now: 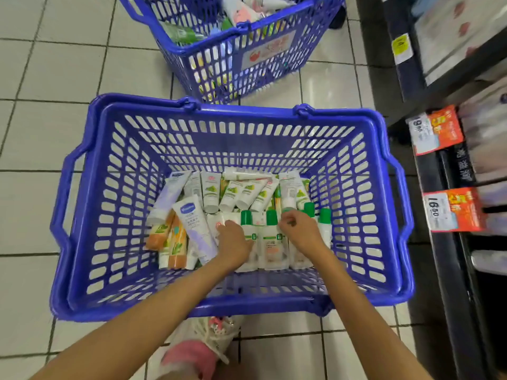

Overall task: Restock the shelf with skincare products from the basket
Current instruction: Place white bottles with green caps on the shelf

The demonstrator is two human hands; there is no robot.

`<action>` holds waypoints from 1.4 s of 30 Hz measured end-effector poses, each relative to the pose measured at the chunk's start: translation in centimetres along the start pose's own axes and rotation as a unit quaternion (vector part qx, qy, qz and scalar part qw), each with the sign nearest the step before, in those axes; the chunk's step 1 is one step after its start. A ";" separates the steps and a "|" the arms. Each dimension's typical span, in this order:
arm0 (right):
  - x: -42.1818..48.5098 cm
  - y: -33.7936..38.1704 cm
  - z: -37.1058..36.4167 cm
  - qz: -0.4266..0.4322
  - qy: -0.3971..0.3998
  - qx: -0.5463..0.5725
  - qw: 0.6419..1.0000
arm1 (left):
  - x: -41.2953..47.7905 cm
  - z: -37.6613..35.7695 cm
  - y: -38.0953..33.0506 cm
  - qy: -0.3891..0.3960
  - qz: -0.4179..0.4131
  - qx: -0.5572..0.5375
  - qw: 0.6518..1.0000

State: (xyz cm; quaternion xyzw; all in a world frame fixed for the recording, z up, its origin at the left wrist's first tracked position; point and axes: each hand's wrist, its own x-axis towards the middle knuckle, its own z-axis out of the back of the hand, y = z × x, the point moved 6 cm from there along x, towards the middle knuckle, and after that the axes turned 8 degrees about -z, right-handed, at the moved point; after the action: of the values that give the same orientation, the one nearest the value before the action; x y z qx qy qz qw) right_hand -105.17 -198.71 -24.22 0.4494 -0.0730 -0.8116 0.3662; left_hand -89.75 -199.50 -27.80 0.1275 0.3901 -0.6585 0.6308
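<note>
blue basket, hands among green-capped bottles, grips unclear, shelf cropped

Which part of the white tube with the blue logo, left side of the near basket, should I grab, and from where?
Probably pinch the white tube across its middle, coming from above: it lies flat on top of the other tubes, broad face up. The left hand is nearest.
</note>
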 end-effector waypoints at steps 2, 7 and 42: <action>0.4 0.4 -1.1 0.005 0.023 -0.059 0.998 | 0.0 -1.4 -0.3 0.036 0.005 -0.026 0.999; 1.0 1.1 -2.9 0.019 0.024 -0.262 0.965 | 0.0 0.5 0.9 0.008 0.007 -0.168 0.986; -54.7 -36.7 10.4 0.087 -0.373 0.709 0.592 | -48.6 -15.7 -23.9 0.348 -0.522 -0.254 0.737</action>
State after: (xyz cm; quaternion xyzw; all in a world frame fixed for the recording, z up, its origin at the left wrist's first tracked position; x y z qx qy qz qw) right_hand -114.81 -138.32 2.41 0.2164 -0.7940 -0.5651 -0.0583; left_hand -108.74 -155.77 2.26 -0.0408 0.7404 -0.6707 0.0179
